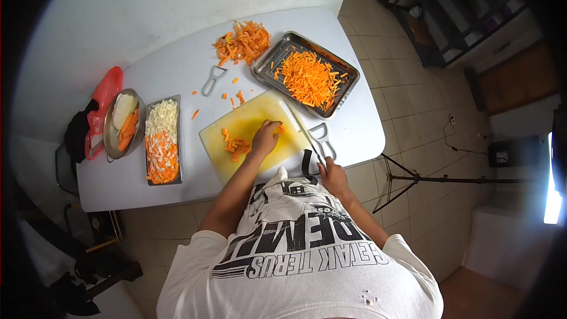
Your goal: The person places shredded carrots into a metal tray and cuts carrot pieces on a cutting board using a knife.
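A yellowish cutting board (221,168) lies on the table in front of me. Over its middle, my left hand (266,137) has its fingers curled around a small piece of carrot (281,129), partly hidden by the fingertips. A loose group of cut carrot pieces (236,146) rests to the left of that hand. At the board's right edge, my right hand (333,177) is closed on the handle of a knife (297,119), whose pale blade points away from me across the board's edge. A peeler (322,140) lies just right of the knife.
Behind the board stands a metal tray (264,70) of carrot sticks, beside a heap of peelings (243,43) and another peeler (214,80). Leftward are a tray of chopped white and orange vegetables (162,142), a metal bowl (111,142) and a red bag (109,85). A tripod (413,178) stands right.
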`<state>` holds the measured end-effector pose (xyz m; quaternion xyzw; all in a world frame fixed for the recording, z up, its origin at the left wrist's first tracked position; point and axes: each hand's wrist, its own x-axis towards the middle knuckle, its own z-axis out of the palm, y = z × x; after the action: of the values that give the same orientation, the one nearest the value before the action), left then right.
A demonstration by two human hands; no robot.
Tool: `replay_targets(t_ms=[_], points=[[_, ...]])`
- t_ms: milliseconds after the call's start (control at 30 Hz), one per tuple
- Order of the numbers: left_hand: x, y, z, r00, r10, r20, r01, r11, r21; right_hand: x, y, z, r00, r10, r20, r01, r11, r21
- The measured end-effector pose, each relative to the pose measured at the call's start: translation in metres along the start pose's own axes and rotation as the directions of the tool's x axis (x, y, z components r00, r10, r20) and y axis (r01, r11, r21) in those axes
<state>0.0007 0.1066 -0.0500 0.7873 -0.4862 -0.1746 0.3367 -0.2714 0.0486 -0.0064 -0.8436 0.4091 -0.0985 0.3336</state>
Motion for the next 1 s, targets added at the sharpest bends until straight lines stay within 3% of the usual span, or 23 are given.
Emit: replay_targets(t_ms=[67, 267, 367, 467, 600, 700, 800, 900, 1000], points=[[0.006, 0.012, -0.01, 0.992, 0.03, 0.122, -0.046, 0.99, 0.131, -0.004, 0.001, -0.001, 0.999, 0.033, -0.041, -0.032, 0.999, 0.036], [0.024, 0.014, -0.021, 0.952, 0.001, 0.307, -0.086, 0.961, 0.262, -0.016, 0.004, -0.009, 0.991, 0.097, -0.093, -0.09, 0.993, 0.073], [0.026, 0.013, -0.02, 0.939, -0.044, 0.341, -0.081, 0.936, 0.344, -0.018, 0.003, -0.013, 0.986, 0.11, -0.126, -0.098, 0.99, 0.101], [0.029, 0.017, -0.019, 0.926, -0.16, 0.341, 0.019, 0.924, 0.383, -0.02, 0.01, -0.016, 0.983, 0.116, -0.14, -0.102, 0.99, 0.101], [0.024, 0.008, -0.009, 0.959, -0.094, 0.268, 0.036, 0.976, 0.214, -0.018, 0.011, -0.031, 0.985, 0.111, -0.13, -0.105, 0.993, 0.056], [0.038, 0.013, 0.001, 0.945, -0.145, 0.294, 0.188, 0.974, -0.125, -0.012, 0.011, -0.044, 0.985, 0.117, -0.127, -0.109, 0.992, 0.069], [0.064, 0.042, -0.001, 0.885, -0.327, 0.332, 0.456, 0.754, -0.473, 0.0, 0.016, -0.053, 0.986, 0.124, -0.115, -0.115, 0.99, 0.084], [0.09, 0.062, -0.004, 0.938, -0.285, 0.2, 0.343, 0.663, -0.665, 0.015, 0.02, -0.061, 0.988, 0.103, -0.118, -0.093, 0.992, 0.088], [0.117, 0.072, 0.006, 0.962, -0.274, 0.016, 0.225, 0.755, -0.616, 0.036, 0.03, -0.066, 0.996, 0.056, -0.073, -0.046, 0.991, 0.129]])
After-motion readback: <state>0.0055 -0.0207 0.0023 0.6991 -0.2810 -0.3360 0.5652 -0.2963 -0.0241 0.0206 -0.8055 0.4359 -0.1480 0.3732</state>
